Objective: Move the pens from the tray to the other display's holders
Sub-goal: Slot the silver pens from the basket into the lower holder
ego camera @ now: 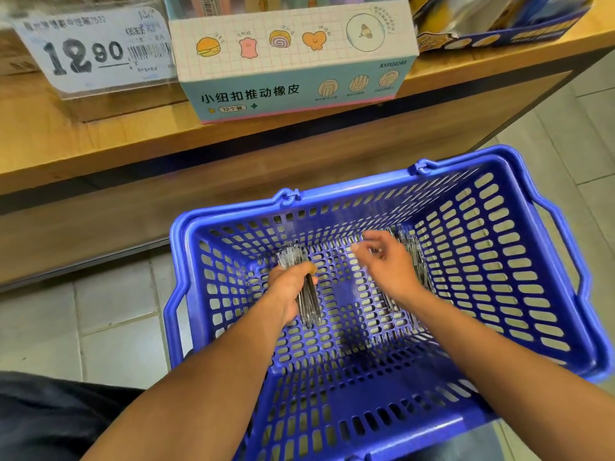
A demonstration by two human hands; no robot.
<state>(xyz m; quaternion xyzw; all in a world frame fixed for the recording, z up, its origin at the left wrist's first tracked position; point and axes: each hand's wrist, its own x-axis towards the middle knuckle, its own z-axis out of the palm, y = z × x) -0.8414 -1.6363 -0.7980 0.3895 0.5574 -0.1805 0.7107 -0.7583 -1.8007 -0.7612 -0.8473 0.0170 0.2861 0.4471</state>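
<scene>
Both my hands are inside a blue plastic shopping basket [519, 281] on the floor. My left hand [289, 287] grips a bundle of clear-barrelled pens [307, 304], their ends sticking out above and below my fist. My right hand [387, 261] hovers with fingers loosely spread over a second heap of clear pens [416, 257] lying on the basket's bottom at the right. Whether its fingers pinch a pen cannot be told. No pen display with holders is in view.
A wooden shelf [100, 141] runs across the top. On it stand a price tag reading 12.90 [93, 51], a pastel eraser display box [293, 61] and a blue box [499, 24] at the right. Grey floor tiles surround the basket.
</scene>
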